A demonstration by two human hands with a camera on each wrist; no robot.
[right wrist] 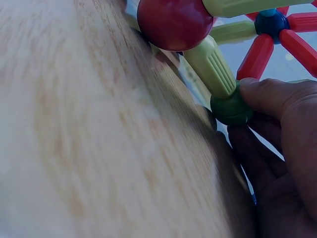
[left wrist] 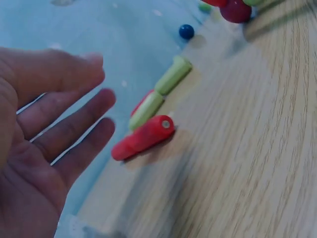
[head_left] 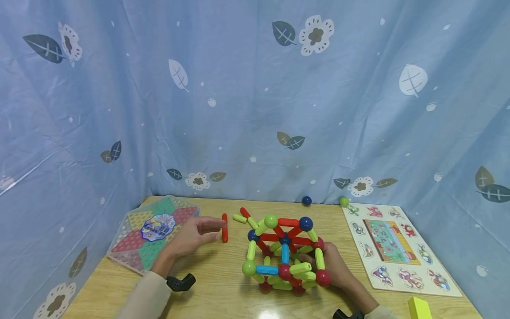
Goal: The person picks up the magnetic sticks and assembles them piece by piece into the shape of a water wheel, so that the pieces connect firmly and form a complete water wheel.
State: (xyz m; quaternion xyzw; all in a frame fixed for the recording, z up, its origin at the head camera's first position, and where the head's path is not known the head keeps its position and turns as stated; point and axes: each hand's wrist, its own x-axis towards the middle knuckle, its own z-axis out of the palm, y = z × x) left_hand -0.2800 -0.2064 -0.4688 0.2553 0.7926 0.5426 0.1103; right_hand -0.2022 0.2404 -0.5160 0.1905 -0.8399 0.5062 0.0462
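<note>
A frame of magnetic sticks and balls (head_left: 285, 254), in red, lime, blue and dark blue, stands at the middle of the table. My right hand (head_left: 334, 266) holds it from the right side. In the right wrist view, thumb and fingers pinch a green ball (right wrist: 230, 109) low on the frame. Over the table to the left hovers my left hand (head_left: 193, 235), fingers loosely extended and nothing in them. Just beyond its fingertips lie red magnetic sticks (head_left: 225, 230). Lime sticks (left wrist: 172, 75) lie behind these in the left wrist view.
A clear box with coloured compartments (head_left: 133, 230) lies at the left. A wooden picture puzzle board (head_left: 360, 261) is at the right, with a yellow block (head_left: 419, 308) near its front. A dark blue ball (head_left: 306, 200) and a lime ball (head_left: 344, 201) sit by the blue curtain (head_left: 247, 110).
</note>
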